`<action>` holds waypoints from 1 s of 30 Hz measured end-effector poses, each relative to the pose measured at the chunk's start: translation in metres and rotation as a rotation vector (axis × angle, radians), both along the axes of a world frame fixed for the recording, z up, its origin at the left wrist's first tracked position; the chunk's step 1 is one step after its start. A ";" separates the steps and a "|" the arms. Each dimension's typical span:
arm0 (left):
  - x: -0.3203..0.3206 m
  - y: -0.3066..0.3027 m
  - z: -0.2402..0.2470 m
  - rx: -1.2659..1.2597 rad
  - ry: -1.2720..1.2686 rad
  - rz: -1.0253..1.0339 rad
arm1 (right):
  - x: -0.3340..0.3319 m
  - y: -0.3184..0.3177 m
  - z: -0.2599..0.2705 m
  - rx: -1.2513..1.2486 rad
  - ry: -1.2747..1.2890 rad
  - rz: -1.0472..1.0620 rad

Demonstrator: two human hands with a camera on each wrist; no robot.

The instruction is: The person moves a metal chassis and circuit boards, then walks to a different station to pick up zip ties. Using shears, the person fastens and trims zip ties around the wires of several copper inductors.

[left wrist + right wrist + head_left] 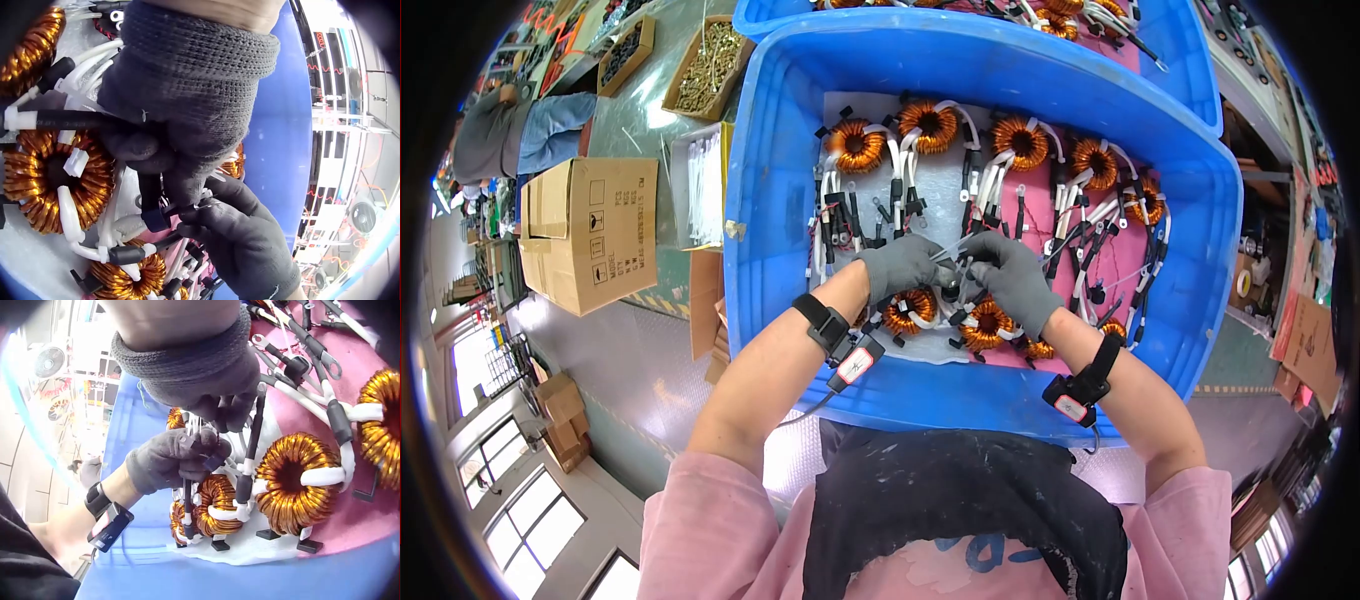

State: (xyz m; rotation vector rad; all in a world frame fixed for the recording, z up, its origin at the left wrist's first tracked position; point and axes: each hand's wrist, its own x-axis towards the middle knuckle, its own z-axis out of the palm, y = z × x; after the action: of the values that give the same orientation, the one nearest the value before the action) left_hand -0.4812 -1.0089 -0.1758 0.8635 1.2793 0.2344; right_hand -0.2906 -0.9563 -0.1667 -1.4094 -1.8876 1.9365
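Note:
Both hands wear dark grey knit gloves and meet over the front row of coils. My left hand [903,268] grips a black-sleeved cable [150,203], its end showing below the fingers. Close against it, my right hand [1015,280] pinches with curled fingers at a thin white cable tie [948,250] between the hands; its fingertips are partly hidden. Copper-wound toroid coils [296,482] with white leads and black sleeves lie around the hands. One coil [57,181] sits beside the left hand in the left wrist view.
A large blue bin [980,395] surrounds the coils, with white and pink sheets [1005,355] under them. Another blue bin [1190,70] stands behind. To the left are a cardboard carton [615,235], a box of small metal parts [708,68] and a tray of white strips [702,190].

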 end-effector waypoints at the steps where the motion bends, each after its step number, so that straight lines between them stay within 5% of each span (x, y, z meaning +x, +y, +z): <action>1: 0.000 0.001 0.001 -0.001 -0.014 0.001 | -0.001 0.000 0.001 0.021 -0.003 -0.012; 11: 0.000 0.001 -0.005 0.006 0.024 -0.071 | -0.006 0.006 0.006 -0.260 -0.020 0.033; 17: -0.003 0.004 0.004 -0.020 0.066 -0.055 | -0.011 0.012 0.009 -0.026 -0.152 0.246; 20: -0.001 0.002 -0.001 0.012 0.034 -0.029 | -0.011 0.014 0.019 0.331 -0.229 0.476; 22: -0.002 0.000 -0.017 0.035 -0.013 -0.055 | -0.007 0.018 0.013 0.775 0.042 0.717; 23: 0.002 0.005 -0.016 0.035 -0.011 -0.054 | -0.014 0.024 0.027 0.775 0.044 0.717; 25: 0.017 0.014 -0.017 0.579 0.368 -0.640 | -0.024 0.035 0.056 0.980 0.128 0.781; 26: 0.019 0.013 -0.020 0.580 0.371 -0.645 | -0.023 0.033 0.053 0.982 0.128 0.776; 29: 0.017 0.014 0.010 0.182 0.394 -0.235 | -0.017 0.033 0.042 1.004 0.154 0.715; 30: 0.006 0.009 -0.005 0.172 0.263 -0.005 | -0.015 0.035 0.042 0.910 0.042 0.502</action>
State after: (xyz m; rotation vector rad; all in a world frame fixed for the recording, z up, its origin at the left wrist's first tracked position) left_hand -0.4752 -0.9997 -0.1813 1.0706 1.5169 0.2348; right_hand -0.3054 -0.9214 -0.1247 -0.6492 -2.7244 0.8923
